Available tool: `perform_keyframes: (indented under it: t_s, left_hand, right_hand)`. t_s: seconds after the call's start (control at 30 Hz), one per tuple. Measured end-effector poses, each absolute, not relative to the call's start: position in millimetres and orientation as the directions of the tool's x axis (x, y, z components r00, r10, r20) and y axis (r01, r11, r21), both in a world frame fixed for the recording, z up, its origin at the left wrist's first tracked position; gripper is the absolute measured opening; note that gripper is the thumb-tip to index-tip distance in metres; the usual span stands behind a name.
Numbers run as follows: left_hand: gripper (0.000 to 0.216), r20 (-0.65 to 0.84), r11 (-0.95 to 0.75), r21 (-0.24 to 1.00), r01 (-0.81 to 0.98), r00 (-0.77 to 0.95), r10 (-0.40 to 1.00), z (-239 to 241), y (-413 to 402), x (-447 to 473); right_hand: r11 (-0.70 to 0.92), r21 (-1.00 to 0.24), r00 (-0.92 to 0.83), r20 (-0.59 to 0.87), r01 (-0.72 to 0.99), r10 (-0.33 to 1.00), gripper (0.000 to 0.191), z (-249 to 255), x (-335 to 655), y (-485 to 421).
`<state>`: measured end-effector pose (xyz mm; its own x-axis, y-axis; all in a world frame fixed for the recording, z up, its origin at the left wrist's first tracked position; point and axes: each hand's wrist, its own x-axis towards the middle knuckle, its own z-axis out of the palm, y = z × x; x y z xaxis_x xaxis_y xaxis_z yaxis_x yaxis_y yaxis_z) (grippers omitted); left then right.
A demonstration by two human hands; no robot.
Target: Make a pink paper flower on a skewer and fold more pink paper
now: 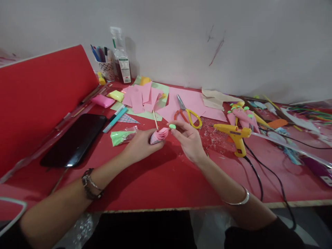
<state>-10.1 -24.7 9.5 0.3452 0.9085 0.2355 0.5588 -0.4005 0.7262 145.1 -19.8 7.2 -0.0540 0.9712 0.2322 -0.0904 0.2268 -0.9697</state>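
My left hand (141, 145) is closed around a pink rolled paper piece (161, 134), with curled layers at its end and a bluish pattern on its underside. A thin stick (155, 119) rises just behind that hand. Between the thumb and fingertips of my right hand (190, 141) is a small green clay ball (172, 127), close to the paper's open end. An opened packet of green clay (121, 136) lies left of my left hand. Scissors (184, 109) with yellow and red handles rest beyond my right hand, on pink paper (193, 97).
To the right lie a yellow glue gun (233, 135) with a black cord and several green-tipped pink paper cones (241, 116). A black phone (75, 140) is at left. Pink and yellow clay packets (103, 101), a pen cup (106, 69) and a glass bottle (123, 65) stand farther back.
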Motion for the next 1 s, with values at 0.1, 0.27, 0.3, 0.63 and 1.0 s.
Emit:
perform_keyframes:
  t_s: [0.1, 0.27, 0.3, 0.63, 1.0]
  left_hand:
    - [0.015, 0.195, -0.384, 0.700, 0.602, 0.356, 0.914, 9, -25, -9]
    - [0.017, 0.203, -0.382, 0.708, 0.593, 0.348, 0.915, 8, -25, -9]
    - [0.017, 0.198, -0.380, 0.706, 0.597, 0.348, 0.916, 8, -25, -9]
    - [0.018, 0.167, -0.362, 0.694, 0.622, 0.350, 0.922, 12, -25, -8]
    - [0.010, 0.112, -0.318, 0.700, 0.639, 0.341, 0.933, 14, -25, -9]
  right_hand:
    - [0.217, -0.970, -0.063, 0.224, -0.105, 0.972, 0.019, 4, 146, -19]
    - [0.230, -0.966, -0.073, 0.239, -0.118, 0.968, 0.020, 3, 147, -20]
    - [0.237, -0.965, -0.073, 0.246, -0.111, 0.966, 0.019, 4, 146, -21]
    - [0.285, -0.958, -0.081, 0.284, -0.002, 0.955, 0.020, 11, 145, -25]
    - [0.369, -0.925, -0.104, 0.360, 0.091, 0.927, 0.018, 12, 144, -25]
